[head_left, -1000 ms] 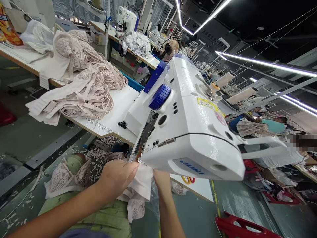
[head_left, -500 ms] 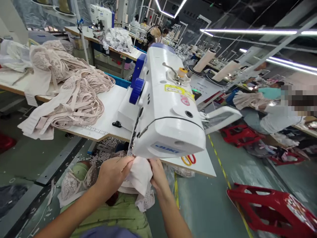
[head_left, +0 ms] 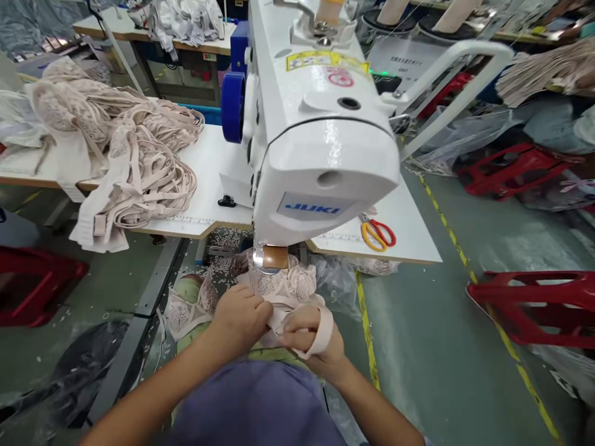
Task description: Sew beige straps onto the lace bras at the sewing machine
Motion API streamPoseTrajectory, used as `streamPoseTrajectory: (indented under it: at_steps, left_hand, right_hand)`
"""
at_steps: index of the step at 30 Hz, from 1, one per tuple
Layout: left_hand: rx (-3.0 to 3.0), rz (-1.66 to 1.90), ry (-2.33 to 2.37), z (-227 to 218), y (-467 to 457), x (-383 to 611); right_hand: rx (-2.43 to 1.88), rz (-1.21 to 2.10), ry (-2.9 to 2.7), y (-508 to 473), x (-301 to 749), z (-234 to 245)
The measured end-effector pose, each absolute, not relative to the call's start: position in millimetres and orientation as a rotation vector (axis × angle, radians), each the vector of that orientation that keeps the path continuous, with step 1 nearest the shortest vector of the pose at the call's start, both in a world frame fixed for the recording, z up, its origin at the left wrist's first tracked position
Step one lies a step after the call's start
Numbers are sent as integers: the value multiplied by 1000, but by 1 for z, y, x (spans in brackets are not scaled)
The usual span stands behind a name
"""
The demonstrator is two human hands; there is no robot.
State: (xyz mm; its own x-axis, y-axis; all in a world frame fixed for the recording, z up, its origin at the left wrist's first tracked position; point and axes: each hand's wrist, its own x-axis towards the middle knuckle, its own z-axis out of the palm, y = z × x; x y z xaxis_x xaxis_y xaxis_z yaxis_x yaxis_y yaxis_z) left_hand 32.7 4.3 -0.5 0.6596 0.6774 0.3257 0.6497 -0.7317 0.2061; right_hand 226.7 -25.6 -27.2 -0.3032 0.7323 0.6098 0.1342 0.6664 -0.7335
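A white Juki sewing machine [head_left: 320,118] fills the middle of the view, its head overhanging the table edge. Just below the machine head, a beige lace garment [head_left: 283,286] with a flat strap lies over my lap. My left hand [head_left: 242,319] is closed, pinching the garment's fabric. My right hand [head_left: 309,337] is closed on the garment too, with the beige strap looped over its fingers. Both hands touch each other in front of the machine's head.
A heap of beige lace garments and straps [head_left: 121,148] covers the white table [head_left: 209,186] at left. Red-and-yellow scissors [head_left: 377,234] lie at the table's right. Red plastic stools [head_left: 539,303] stand on the green floor at right, another at left [head_left: 32,291]. Fabric scraps litter the floor.
Both hands have drawn the garment down and back from the needle area toward my lap. The strap now loops over my right hand. The camera has tilted downward.
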Motion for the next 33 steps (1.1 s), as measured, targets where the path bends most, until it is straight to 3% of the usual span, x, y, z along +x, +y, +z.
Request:
streamPoseTrajectory:
  at_steps: [3,10,18,21,26,29,33]
  left_hand:
    - [2855,687,1126,-6,2,27]
    - [2865,809,1142,-1,-2,22]
    - [2594,659,1150,-3,-7,22]
    - [1919,423,1147,-5,-15,22]
    - [852,406,1060,-17,-29,19]
    - [600,520,1012,-22,-36,18]
    - [539,568,983,-21,-39,17]
  right_hand:
    - [-685,597,-1909,-32,227,-22]
    - [-843,762,-2037,-34,226,-14]
    - [-709,581,-2031,-35,231,-18]
    - [-913,781,-2028,-27,260,-53]
    - [-1815,1084,-1489,-10,319,-167]
    - [-1922,1237,-1398,-12,334,-221]
    - [-1923,1511,-1377,-28,337,-249]
